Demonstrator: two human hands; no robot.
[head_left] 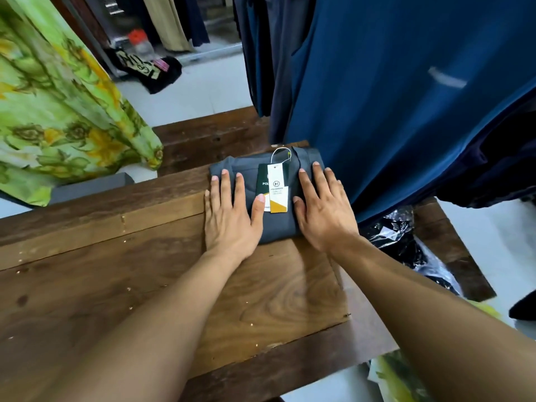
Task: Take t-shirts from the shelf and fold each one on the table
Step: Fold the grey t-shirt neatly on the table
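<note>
A: From the head camera, what lies on the dark brown wooden plank desk (116,256)?

B: A slate-grey cotton t-shirt folded into a neat rectangle (275,224), near the desk's far edge. The cloth looks smooth and matte, the wood grainy with pale flecks.

A: Which way does it run?

B: Its long axis points away from the person, collar end at the far side. A white, green and yellow card swing tag on a thin cord (277,190) lies on top, lengthwise along it.

A: And the hands?

B: Both flat, fingers straight, gripping nothing. The left hand (229,216) presses the t-shirt's left edge, partly on the wood; the right hand (323,207) presses its right edge.

A: Around the t-shirt?

B: Just behind and right of it hangs a deep blue smooth garment (406,97). Well to its left drapes a green and yellow flower-printed fabric (58,111). Right of it, beside the desk, crinkled glossy black plastic wrap (406,242).
</note>
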